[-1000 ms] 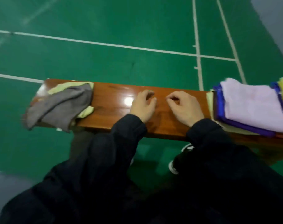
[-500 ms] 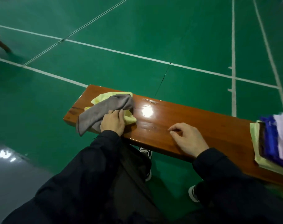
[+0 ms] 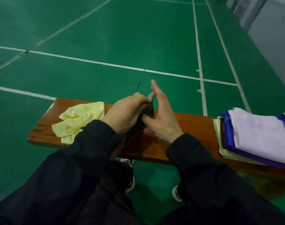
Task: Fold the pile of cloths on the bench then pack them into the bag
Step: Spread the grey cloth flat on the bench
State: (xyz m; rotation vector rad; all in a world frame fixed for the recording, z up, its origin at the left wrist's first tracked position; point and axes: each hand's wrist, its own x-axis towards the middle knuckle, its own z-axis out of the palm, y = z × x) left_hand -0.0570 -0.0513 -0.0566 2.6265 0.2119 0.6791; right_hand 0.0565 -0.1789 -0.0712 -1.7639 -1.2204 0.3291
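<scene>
My left hand (image 3: 124, 115) grips a grey cloth (image 3: 148, 111) and holds it up over the middle of the wooden bench (image 3: 187, 125). Most of that cloth is hidden between my hands. My right hand (image 3: 161, 114) is against the cloth with fingers straight and the thumb touching its lower part. A crumpled yellow cloth (image 3: 78, 119) lies alone at the bench's left end. A stack of folded cloths (image 3: 258, 137), lilac on top with purple and pale yellow beneath, sits at the bench's right end. No bag is in view.
The bench stands on a green sports floor (image 3: 106, 38) with white lines. My dark sleeves and legs fill the bottom of the view, with my shoes (image 3: 130, 181) under the bench. A grey wall (image 3: 278, 30) runs along the far right.
My left hand has lifted the grey cloth off the yellow one and brought it to the bench's middle. My right hand has risen from the bench to meet it.
</scene>
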